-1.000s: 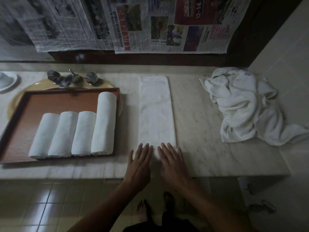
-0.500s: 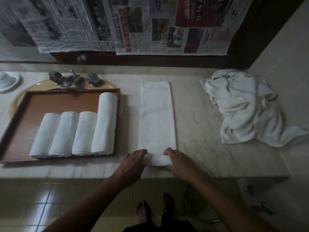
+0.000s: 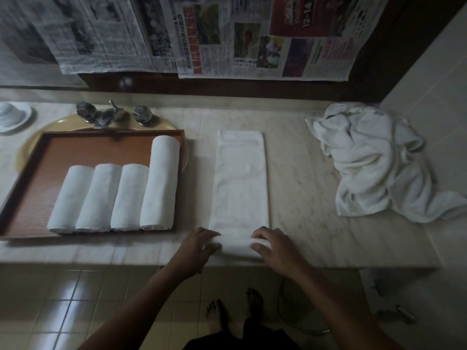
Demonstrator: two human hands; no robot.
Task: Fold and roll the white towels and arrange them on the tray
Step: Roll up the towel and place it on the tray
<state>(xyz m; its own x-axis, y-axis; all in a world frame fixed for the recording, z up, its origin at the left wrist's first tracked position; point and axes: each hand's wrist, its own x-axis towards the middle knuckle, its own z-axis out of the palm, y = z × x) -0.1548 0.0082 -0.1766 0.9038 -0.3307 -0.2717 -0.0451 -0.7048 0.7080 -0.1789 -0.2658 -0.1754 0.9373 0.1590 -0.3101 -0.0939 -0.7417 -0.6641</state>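
Note:
A white towel (image 3: 240, 183), folded into a long narrow strip, lies on the marble counter and runs away from me. Its near end is rolled into a short tube. My left hand (image 3: 198, 245) grips the roll's left end with curled fingers, and my right hand (image 3: 271, 245) grips its right end. To the left sits a brown wooden tray (image 3: 35, 178) holding several rolled white towels (image 3: 118, 195) side by side; the rightmost roll is longer than the others.
A heap of unfolded white towels (image 3: 374, 160) lies at the counter's right end by the tiled wall. Behind the tray are a yellow basin with metal taps (image 3: 111, 114) and a white dish (image 3: 14, 117). Newspaper sheets hang above. The counter's front edge is just below my hands.
My flat hands curled around the towel's near end and began rolling it away from me; the roll has grown thicker and the flat strip shorter.

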